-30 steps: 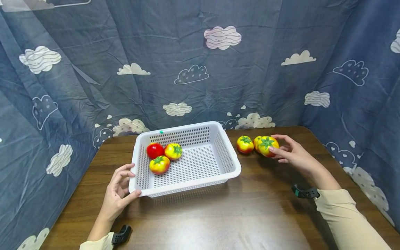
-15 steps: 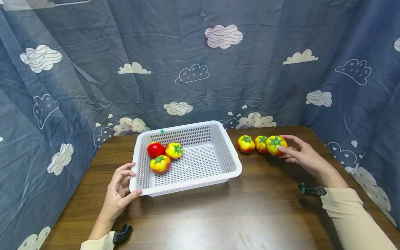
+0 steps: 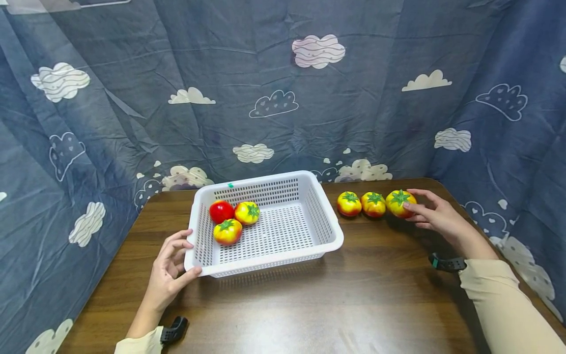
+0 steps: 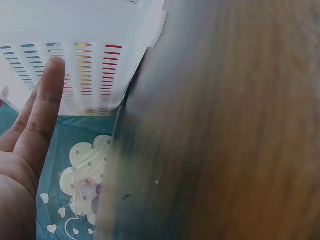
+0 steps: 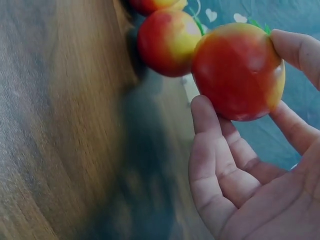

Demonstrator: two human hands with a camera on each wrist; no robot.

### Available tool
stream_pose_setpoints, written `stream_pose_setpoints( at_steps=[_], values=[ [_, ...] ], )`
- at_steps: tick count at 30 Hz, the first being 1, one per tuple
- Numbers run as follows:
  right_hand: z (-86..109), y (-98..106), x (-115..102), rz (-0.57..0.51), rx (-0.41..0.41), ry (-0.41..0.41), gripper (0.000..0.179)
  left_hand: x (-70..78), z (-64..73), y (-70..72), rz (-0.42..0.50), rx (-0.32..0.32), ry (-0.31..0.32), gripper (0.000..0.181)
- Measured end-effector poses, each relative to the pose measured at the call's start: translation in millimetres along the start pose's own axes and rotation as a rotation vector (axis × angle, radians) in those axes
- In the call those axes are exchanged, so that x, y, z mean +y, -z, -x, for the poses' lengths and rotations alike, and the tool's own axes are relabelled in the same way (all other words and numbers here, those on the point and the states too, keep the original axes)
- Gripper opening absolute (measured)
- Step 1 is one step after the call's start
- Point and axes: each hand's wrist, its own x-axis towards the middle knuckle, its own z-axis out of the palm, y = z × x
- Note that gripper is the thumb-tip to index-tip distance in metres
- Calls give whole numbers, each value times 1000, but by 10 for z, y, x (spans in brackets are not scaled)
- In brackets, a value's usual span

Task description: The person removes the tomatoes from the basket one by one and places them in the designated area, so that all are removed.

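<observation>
Yellow-red tomato (image 3: 396,202) in the right hand (image 3: 442,219), edge partly behind the thumb (image 3: 417,210)

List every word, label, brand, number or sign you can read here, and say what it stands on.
None can be read.
White basket: one green mark on its rim, too small to make out.
Curtain: printed clouds and hearts, no writing.
Black wrist devices: too small to tell.

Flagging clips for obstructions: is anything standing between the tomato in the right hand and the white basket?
Yes: between the held tomato and the white basket, the middle tomato and the left table tomato lie in a row on the table, and the basket's right wall rises there too. Above them, nothing visible blocks.
</observation>
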Motion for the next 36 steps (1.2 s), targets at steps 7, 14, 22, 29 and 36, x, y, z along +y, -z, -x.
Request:
stream_pose_setpoints(
  at_steps=[7, 14, 22, 29, 36],
  values=[
    [-55, 60, 44, 27, 37, -38, 69, 1, -11, -3, -2, 7, 7, 50],
    [-101, 62, 94, -28, 52, -86, 67, 2, -26, -10, 11, 5, -9, 49],
    [-155, 16, 139, -22, 70, -101, 77, 5, -20, -1, 4, 5, -14, 49],
    [-160, -38, 111, -48, 63, -114, 87, 8, -10, 9, -13, 10, -9, 49],
    [-188, -42, 169, -73, 48, -127, 89, -2, -3, -6, -6, 12, -15, 49]
  ],
)
